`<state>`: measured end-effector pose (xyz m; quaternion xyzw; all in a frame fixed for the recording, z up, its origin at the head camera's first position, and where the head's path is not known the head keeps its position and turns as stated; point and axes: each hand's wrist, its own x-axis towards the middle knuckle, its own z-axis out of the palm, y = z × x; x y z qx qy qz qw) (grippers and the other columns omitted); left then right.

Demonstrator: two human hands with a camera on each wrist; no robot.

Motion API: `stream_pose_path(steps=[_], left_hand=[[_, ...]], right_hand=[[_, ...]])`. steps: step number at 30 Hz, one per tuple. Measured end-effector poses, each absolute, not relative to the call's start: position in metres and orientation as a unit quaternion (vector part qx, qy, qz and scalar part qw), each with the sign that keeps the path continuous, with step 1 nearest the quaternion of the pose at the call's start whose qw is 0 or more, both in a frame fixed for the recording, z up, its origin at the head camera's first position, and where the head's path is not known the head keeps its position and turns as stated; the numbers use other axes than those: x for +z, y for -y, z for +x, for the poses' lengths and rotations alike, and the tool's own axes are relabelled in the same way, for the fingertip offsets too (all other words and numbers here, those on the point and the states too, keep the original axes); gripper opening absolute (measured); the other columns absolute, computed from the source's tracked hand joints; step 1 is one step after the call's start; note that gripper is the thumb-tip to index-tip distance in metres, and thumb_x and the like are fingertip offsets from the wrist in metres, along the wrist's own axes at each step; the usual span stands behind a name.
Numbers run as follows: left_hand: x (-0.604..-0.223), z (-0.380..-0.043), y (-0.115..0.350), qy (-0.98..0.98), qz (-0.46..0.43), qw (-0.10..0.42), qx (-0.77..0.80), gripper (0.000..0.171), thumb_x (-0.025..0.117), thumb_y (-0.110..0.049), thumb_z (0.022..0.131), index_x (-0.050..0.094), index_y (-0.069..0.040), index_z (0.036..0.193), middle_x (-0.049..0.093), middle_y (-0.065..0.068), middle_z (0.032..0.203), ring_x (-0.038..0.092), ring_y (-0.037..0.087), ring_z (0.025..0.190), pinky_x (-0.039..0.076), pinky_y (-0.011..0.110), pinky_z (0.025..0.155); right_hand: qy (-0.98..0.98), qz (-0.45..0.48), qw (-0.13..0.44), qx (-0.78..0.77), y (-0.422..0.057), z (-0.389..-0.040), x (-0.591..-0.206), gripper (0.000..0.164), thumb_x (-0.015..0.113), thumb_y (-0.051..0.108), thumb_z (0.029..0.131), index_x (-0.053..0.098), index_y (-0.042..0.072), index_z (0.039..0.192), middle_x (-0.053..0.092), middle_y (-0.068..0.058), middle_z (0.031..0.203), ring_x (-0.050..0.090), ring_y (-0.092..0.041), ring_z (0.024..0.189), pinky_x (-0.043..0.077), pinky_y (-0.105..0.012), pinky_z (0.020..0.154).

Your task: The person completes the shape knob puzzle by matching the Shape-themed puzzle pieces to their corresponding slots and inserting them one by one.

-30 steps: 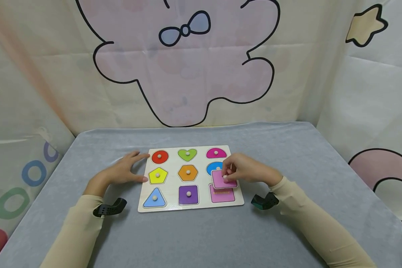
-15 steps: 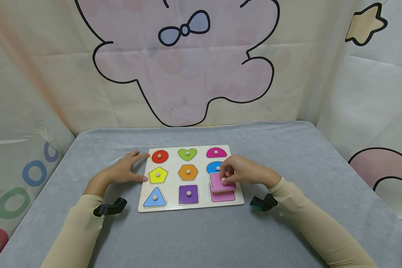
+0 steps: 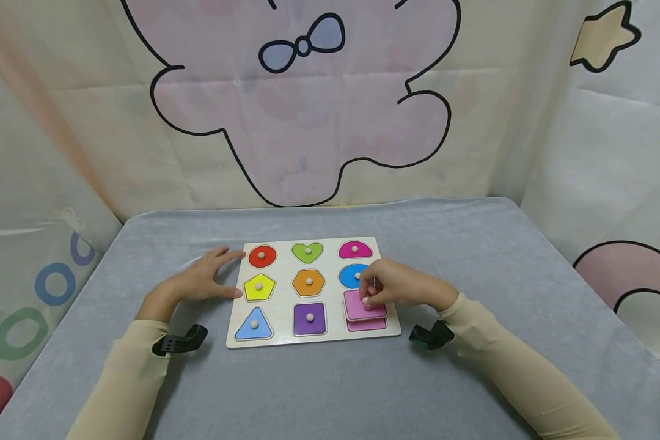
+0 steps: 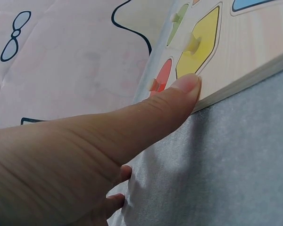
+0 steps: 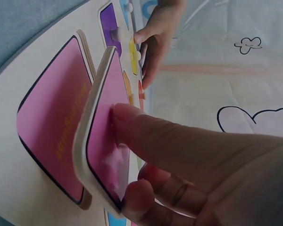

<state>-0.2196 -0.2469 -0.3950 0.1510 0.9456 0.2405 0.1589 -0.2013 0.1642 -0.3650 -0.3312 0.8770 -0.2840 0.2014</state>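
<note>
My right hand (image 3: 398, 284) pinches a pink rectangular puzzle piece (image 3: 363, 305) near its knob. In the right wrist view the piece (image 5: 106, 136) is tilted above its pink recess (image 5: 56, 113), with a gap showing between them. The wooden puzzle board (image 3: 283, 311) lies on the table at a slight angle. At the board's left edge, my left hand (image 3: 203, 280) rests with fingers spread. Its thumb (image 4: 184, 87) touches the corner edge beside the yellow pentagon (image 4: 200, 42) in the left wrist view.
Knobbed pieces fill the board's other recesses, among them a red circle (image 3: 262, 256), a purple square (image 3: 310, 319) and a blue oval (image 3: 351, 276). A grey cloth (image 3: 319, 391) covers the table. Behind it hangs a printed curtain (image 3: 308, 122).
My right hand has moved the pink piece slightly left and toward the near side, so that it now overlaps most of its recess. The left hand stays on the board's edge.
</note>
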Motion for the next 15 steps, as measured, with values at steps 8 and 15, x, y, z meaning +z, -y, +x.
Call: stream_pose_path(steps=[8, 15], left_hand=[[-0.3949, -0.2201, 0.2468, -0.946, 0.149, 0.159, 0.241, 0.092, 0.081, -0.044, 0.081, 0.037, -0.017, 0.156, 0.017, 0.031, 0.164, 0.017, 0.056, 0.147, 0.027, 0.079, 0.110], [-0.3942, -0.2194, 0.2472, -0.945, 0.151, 0.162, 0.240, 0.092, 0.081, -0.045, 0.081, 0.036, -0.016, 0.157, 0.016, 0.031, 0.164, 0.017, 0.056, 0.148, 0.026, 0.079, 0.111]], right_hand=[[-0.878, -0.324, 0.213, -0.281, -0.1624, -0.2000, -0.3682, 0.012, 0.081, 0.013, 0.086, 0.070, 0.013, 0.080, 0.053, 0.004, 0.069, 0.051, -0.010, 0.068, 0.043, -0.019, 0.060], [-0.878, -0.326, 0.215, -0.279, -0.1607, -0.1977, -0.3704, 0.013, 0.081, 0.011, 0.085, 0.070, 0.013, 0.078, 0.051, 0.005, 0.068, 0.050, -0.008, 0.068, 0.041, -0.018, 0.060]])
